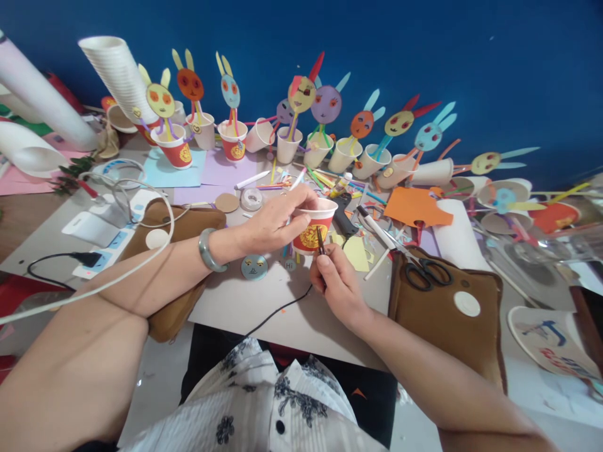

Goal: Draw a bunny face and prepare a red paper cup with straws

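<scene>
A red and white paper cup point(306, 233) with a yellow printed emblem is held upright over the table. My left hand point(277, 216) grips its rim, fingers closed on the left side. In my right hand point(336, 279) is a thin dark pointed tool point(321, 240), pinched with its tip against the cup's front; its exact kind is unclear. Just below the cup lie a light blue paper face disc point(254, 267) and a small disc marked "Hi" point(289, 265). A black glue gun point(346, 216) rests behind the cup on the right.
Finished-looking rabbit figures in paper cups point(174, 145) line the back wall. Black-handled scissors point(428, 274) lie on a brown cushion point(447, 320) at right. A power strip point(101, 251) with cables and a leaning cup stack point(115, 78) stand left. Pens and paper scraps are scattered centrally.
</scene>
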Demonstrator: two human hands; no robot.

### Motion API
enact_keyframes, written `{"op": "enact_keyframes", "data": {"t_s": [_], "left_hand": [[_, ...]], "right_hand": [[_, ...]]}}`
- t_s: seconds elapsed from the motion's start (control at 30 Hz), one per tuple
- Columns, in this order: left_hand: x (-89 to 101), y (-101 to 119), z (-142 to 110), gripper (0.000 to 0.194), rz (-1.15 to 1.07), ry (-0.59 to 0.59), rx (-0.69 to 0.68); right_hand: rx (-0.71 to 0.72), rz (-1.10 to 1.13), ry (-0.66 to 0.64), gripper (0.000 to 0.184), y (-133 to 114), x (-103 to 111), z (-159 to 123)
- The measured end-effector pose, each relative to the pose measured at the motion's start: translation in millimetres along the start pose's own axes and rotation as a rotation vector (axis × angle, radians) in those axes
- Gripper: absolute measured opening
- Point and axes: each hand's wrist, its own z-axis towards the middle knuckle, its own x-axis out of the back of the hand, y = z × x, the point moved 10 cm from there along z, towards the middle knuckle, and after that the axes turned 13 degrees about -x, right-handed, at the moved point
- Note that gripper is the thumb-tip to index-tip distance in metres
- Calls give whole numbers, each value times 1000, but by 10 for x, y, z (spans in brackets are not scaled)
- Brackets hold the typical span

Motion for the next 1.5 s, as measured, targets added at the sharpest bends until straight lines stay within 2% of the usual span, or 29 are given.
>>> {"op": "enact_keyframes", "data": {"t_s": [0.57, 0.9, 1.5], "left_hand": [[-85, 107, 6, 9, -35, -40, -90], [76, 39, 15, 9, 54, 57, -78], [7, 59, 12, 11, 5, 6, -52]], "right_hand": [[48, 5, 20, 42, -82, 40, -22], [40, 13, -15, 40, -26, 3, -12], [17, 16, -7, 42, -30, 11, -10]]}}
